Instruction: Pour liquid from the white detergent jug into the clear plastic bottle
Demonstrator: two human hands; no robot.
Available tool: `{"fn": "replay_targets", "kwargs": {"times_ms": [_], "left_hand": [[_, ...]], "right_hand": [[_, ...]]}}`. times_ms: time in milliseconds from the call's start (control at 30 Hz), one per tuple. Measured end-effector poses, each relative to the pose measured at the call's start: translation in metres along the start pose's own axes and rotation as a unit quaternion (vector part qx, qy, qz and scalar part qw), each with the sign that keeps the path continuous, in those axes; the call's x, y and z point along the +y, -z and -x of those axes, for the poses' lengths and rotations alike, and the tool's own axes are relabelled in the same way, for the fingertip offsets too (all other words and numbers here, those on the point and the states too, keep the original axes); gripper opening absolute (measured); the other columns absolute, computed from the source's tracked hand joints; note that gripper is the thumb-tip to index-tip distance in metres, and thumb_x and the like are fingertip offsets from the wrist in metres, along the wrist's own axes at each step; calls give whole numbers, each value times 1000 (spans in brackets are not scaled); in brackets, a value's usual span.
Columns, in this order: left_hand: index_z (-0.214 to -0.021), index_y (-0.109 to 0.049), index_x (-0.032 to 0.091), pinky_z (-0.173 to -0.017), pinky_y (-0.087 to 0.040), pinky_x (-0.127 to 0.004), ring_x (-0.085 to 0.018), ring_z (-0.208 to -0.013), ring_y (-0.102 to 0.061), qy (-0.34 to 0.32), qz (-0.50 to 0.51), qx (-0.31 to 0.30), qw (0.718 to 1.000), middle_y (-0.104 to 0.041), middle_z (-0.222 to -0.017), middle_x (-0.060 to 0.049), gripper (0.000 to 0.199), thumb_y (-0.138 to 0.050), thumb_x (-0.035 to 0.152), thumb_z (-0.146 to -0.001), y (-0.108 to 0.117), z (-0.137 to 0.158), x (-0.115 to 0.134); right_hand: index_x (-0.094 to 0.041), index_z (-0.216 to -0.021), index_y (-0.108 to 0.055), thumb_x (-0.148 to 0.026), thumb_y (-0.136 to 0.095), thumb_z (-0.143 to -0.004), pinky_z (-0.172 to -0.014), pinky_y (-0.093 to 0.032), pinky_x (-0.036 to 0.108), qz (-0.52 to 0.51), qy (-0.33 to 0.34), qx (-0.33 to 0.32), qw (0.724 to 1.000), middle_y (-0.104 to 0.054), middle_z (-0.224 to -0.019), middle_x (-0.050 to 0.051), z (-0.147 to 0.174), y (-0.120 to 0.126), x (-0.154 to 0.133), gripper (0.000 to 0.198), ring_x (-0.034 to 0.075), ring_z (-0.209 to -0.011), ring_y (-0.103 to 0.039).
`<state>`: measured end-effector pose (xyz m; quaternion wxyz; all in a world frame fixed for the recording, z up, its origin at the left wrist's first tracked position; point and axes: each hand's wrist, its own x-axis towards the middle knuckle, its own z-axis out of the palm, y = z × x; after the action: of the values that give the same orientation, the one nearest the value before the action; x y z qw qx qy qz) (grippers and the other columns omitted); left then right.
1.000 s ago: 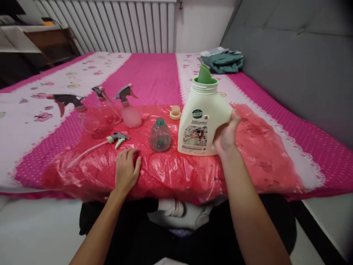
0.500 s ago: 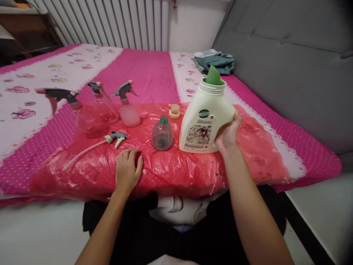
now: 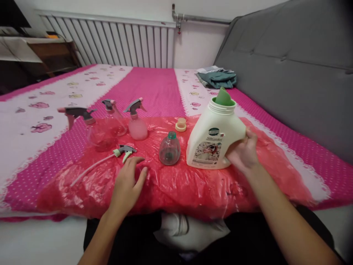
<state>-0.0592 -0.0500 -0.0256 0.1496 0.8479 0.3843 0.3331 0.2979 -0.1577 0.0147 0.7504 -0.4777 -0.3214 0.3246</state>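
Note:
My right hand [image 3: 244, 151] is wrapped round the handle of a cream detergent jug [image 3: 211, 138], which is uncapped, with a green spout in its mouth. The jug tilts slightly on the red plastic sheet. To its left stands a small clear bottle [image 3: 169, 151] with a green neck and no sprayer on it. My left hand [image 3: 128, 182] has its fingers apart and holds nothing. Just beyond its fingertips lies a grey and green spray head [image 3: 124, 150] with a long tube. A cream cap [image 3: 181, 124] rests behind the clear bottle.
Three spray bottles stand at the back left: a clear one [image 3: 100, 136], another clear one [image 3: 114, 119] and a pink one [image 3: 138, 128]. Red plastic [image 3: 176, 187] covers the bed's near edge. Folded clothes [image 3: 216, 78] lie near the grey headboard [image 3: 286, 73]. A radiator [image 3: 116, 42] lines the wall.
The head view has tipped up, so things appear lower. My left hand has lifted a little with its fingers more spread. My right hand still grips the jug.

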Motion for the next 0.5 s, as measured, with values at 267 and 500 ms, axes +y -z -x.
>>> {"fn": "replay_targets", "kwargs": {"times_ms": [267,500], "left_hand": [[-153,-41,24,-123,-43,-60,-38,-149,-51,68,168,19,983,-51,-159,-18,87,-82,47,-81,-62,-49,39],[-141,-49,25,-115,-51,-64,-38,-130,-63,97,143,55,984,-61,-139,-15,67,-75,50,-84,-85,-67,50]], "right_hand": [[-27,-121,-69,-77,-63,-82,-112,-55,49,-87,-24,5,996,-77,-107,6,11,-5,0,63,31,-125,-68],[-26,-125,-68,-76,-73,-77,-119,-49,48,-125,-35,24,991,-76,-118,6,13,-9,0,69,33,-138,-59]]}}
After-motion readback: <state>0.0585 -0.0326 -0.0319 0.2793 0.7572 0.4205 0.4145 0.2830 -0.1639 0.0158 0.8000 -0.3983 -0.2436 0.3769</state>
